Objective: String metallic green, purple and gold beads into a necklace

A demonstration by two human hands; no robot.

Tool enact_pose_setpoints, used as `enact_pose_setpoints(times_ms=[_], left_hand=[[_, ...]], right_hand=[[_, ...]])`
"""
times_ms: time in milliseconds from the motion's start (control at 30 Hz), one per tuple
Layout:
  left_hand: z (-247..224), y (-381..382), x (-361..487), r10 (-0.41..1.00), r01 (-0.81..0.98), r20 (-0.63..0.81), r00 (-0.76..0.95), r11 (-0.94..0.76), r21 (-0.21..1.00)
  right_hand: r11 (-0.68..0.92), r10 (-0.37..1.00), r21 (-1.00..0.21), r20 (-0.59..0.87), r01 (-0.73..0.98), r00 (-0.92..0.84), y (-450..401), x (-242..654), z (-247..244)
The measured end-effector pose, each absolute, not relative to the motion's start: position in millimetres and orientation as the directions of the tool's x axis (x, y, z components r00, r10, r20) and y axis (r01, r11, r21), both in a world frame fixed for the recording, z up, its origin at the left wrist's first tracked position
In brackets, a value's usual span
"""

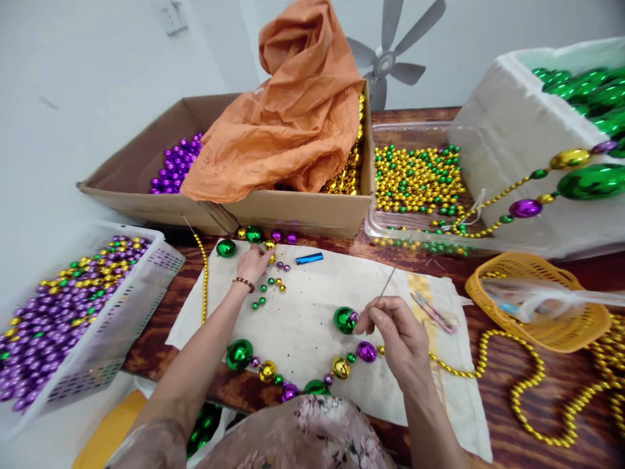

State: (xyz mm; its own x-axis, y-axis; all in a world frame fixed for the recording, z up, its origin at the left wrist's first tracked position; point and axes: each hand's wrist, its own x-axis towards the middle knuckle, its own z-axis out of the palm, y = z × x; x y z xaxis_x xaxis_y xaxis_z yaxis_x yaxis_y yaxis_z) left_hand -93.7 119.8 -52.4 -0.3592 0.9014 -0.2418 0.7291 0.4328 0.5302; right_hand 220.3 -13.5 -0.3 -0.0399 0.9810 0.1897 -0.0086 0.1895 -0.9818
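Note:
My right hand (393, 332) is pinched round a thin needle (388, 284) that points up and to the right. Beside its fingertips are a large green bead (344, 320) and a small purple bead. Across the white cloth, my left hand (254, 263) is closed at the fingertips on a gold bead (272, 258), partly hidden by the fingers. Another gold bead (270, 244) lies just beyond. Small purple, green and gold beads lie close by. Along the cloth's near edge curves a bead strand (267, 371) of large and small green, gold and purple beads.
A cardboard box (303, 212) with an orange cloth (288, 130) stands behind. Bead-filled containers include a white basket (141, 277), a clear tub (415, 225) and a foam box (508, 98). Thread snips (434, 312), a blue lighter (309, 258) and a yellow basket (541, 319) are nearby.

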Motion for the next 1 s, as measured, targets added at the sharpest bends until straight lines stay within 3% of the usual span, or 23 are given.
enact_pose_setpoints(times_ms=[167, 300, 367, 467, 667, 1000], left_hand=[[-46.5, 103.0, -99.8, 0.877, 0.555, -0.28, -0.39, 0.467, 0.689], [-27.2, 75.8, -86.6, 0.941, 0.004, -0.252, -0.225, 0.26, 0.966], [-15.8, 63.3, -73.4, 0.963, -0.243, -0.241, -0.116, 0.208, 0.948], [-1.1, 51.6, -54.3, 0.961, -0.424, -0.277, 0.001, 0.251, 0.87], [9.6, 49.9, -38.7, 0.944, -0.573, -0.324, 0.063, 0.301, 0.763], [8.9, 49.3, -36.8, 0.942, -0.493, -0.335, 0.029, 0.305, 0.814]], right_hand=[[0.183, 0.982, -0.982, 0.185, -0.043, -0.037, -16.4, 214.6, -4.3], [0.139, 0.975, -0.982, 0.114, 0.126, -0.189, -16.3, 200.1, -24.1], [0.159, 0.963, -0.968, 0.109, 0.192, -0.248, -17.4, 191.9, -33.5], [0.196, 0.949, -0.944, 0.115, 0.264, -0.295, -21.2, 184.1, -43.2], [0.19, 0.951, -0.926, 0.09, 0.326, -0.296, -29.6, 184.1, -50.0], [0.13, 0.966, -0.933, 0.043, 0.334, -0.257, -32.3, 181.6, -52.9]])
